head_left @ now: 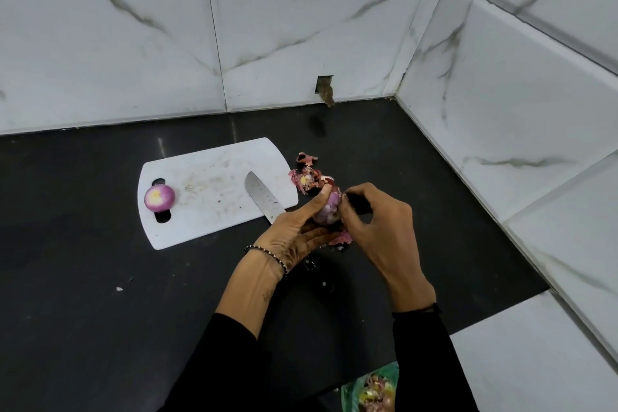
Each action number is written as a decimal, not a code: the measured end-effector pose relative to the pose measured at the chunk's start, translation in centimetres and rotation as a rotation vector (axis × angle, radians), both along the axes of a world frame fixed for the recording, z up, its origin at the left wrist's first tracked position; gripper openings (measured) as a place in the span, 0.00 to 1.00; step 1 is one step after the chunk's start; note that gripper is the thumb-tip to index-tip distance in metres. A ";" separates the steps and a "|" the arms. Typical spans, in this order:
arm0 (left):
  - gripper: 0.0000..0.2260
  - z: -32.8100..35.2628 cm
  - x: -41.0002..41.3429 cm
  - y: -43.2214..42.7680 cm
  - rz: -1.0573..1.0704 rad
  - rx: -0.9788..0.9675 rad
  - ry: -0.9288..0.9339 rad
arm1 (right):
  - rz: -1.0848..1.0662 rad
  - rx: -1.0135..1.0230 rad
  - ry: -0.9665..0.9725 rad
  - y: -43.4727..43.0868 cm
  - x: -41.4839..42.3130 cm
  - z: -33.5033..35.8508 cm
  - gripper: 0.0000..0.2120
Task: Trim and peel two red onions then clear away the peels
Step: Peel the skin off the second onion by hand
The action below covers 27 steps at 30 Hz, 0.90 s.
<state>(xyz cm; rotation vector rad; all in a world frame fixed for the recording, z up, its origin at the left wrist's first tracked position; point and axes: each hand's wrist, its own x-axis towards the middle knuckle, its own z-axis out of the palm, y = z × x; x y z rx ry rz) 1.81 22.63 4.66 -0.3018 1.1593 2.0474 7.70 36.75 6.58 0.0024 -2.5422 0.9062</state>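
A peeled red onion [160, 198] sits on the left end of the white cutting board [207, 211], its cut face up. My left hand [294, 231] grips a second red onion [329, 211] just right of the board, above the black counter. My right hand [374, 221] pinches the skin on that onion's right side. A loose piece of skin [344, 238] hangs beneath the two hands. A heap of peels and a trimmed end [307, 176] lies on the counter beyond the hands. The knife [264, 199] rests on the board's right corner, its handle hidden behind my left hand.
Tiled walls close the counter [100, 294] at the back and the right. A green bag with onion scraps [371, 391] shows at the bottom edge, below the counter. Small crumbs [119, 288] lie on the counter at the left.
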 end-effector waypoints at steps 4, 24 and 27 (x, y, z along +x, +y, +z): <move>0.27 -0.1 -0.2 0.0 0.006 -0.010 0.004 | -0.026 -0.047 0.018 0.2 0.1 0.0 0.05; 0.22 -0.1 -0.2 -0.5 0.044 -0.026 0.045 | 0.035 -0.024 0.041 -0.5 -0.3 -0.1 0.08; 0.21 0.1 0.0 -0.4 0.061 -0.021 0.059 | 0.023 0.004 0.070 -0.7 -0.3 0.0 0.11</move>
